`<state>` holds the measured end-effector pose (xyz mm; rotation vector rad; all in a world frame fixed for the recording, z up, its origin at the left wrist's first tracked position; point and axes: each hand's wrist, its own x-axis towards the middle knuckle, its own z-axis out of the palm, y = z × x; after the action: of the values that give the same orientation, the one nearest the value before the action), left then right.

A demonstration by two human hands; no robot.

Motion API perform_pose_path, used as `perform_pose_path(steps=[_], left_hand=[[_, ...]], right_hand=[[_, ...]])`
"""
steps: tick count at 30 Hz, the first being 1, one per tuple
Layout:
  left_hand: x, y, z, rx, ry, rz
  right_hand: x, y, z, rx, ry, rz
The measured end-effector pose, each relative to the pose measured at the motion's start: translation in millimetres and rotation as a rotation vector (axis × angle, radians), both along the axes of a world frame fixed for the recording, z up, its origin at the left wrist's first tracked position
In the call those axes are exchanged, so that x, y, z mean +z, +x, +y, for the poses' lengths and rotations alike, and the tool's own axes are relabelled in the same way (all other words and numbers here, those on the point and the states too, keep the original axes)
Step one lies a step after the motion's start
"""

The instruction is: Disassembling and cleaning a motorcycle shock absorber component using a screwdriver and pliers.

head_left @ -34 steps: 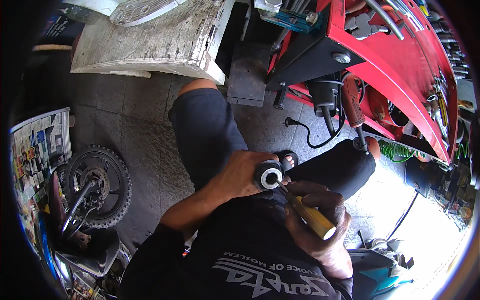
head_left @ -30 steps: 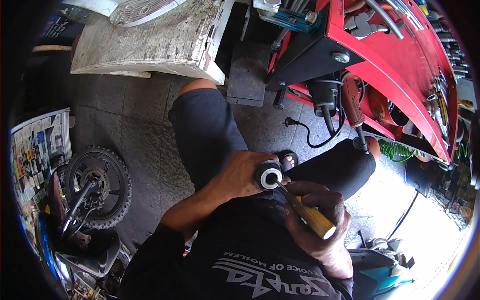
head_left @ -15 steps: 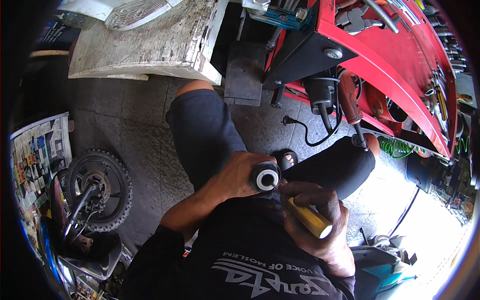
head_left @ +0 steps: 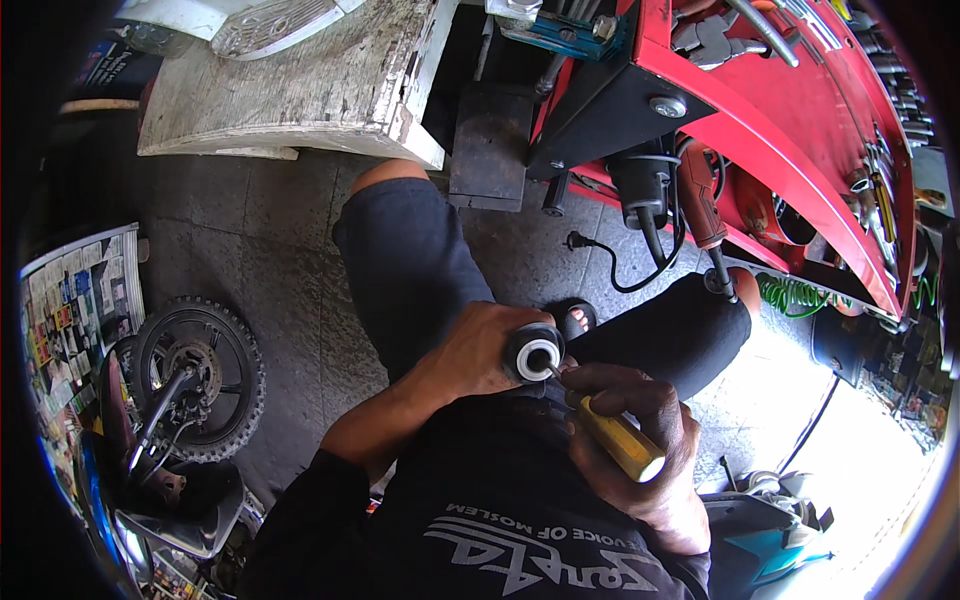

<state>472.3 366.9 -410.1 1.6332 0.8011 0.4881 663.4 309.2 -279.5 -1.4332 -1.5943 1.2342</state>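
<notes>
My left hand (head_left: 487, 350) is wrapped round a black cylindrical part (head_left: 512, 349), held close to my body. Its open end faces up and shows a pale metal ring (head_left: 526, 366) around a dark hole. A screwdriver (head_left: 622, 440) with a yellow handle sits in the grip of my right hand (head_left: 650, 425). Its thin metal shaft reaches to the right side of the ring, where the tip meets the rim or goes just inside; I cannot tell which. The lower length of the cylinder is hidden by my left hand.
At the upper right stands a red tool cart (head_left: 760, 130) with hand tools. A power tool (head_left: 700, 195) hangs from it, near a black cord (head_left: 640, 285). A worn wooden bench (head_left: 280, 90) is at the upper left. A motorcycle wheel (head_left: 245, 400) stands at left.
My right hand has shifted very slightly, and the screwdriver's handle has tilted a little downward. My left hand and the cylindrical part stay in place.
</notes>
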Motion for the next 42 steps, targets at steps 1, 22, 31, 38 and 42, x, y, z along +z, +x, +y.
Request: perform_pose_path(steps=[1, 22, 31, 38, 42], left_hand=[[0, 0, 0, 0.0, 0.0, -0.001], [-1, -1, 0, 0.021, -0.029, -0.054], [0, -1, 1, -0.028, -0.031, -0.072], [-1, 0, 1, -0.017, -0.028, -0.053], [0, 0, 1, -0.011, -0.019, -0.027]], right_hand=[[0, 0, 0, 0.003, -0.001, 0.007], [-7, -4, 2, -0.018, 0.09, -0.041], [-8, -2, 2, -0.016, 0.071, -0.032], [-8, -1, 0, -0.068, 0.035, 0.016], [-8, 0, -1, -0.061, 0.077, -0.017]])
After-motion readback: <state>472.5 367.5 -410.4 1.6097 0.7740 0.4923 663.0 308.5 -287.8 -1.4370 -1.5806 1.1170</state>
